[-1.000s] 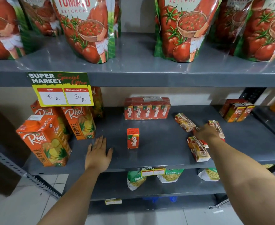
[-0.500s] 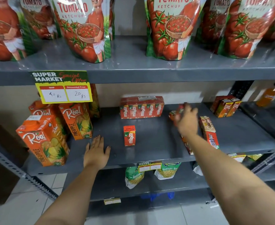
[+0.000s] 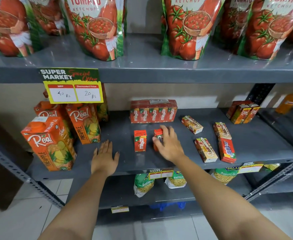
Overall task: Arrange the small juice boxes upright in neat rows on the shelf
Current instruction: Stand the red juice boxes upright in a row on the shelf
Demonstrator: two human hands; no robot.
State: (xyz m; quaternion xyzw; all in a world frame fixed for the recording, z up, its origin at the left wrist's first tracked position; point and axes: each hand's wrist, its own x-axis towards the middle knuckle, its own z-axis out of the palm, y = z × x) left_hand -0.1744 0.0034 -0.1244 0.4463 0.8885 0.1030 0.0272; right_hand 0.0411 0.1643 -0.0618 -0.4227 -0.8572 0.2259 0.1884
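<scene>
Head view: right hand [image 3: 167, 144] grips small juice box [image 3: 158, 135] upright by its sides on shelf [image 3: 256, 142], left hand [image 3: 105, 157] flat, open; carton likely light, stiff, crushable.

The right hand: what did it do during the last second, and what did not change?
The right hand left the lying boxes, took one, and carried it left beside the upright box, where it now grips it upright. The left hand stayed flat on the shelf.

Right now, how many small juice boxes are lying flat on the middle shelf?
4. One lies just right of the wrapped pack, two lie end to end farther right, and one sits near the front edge. None seem hidden.
</scene>
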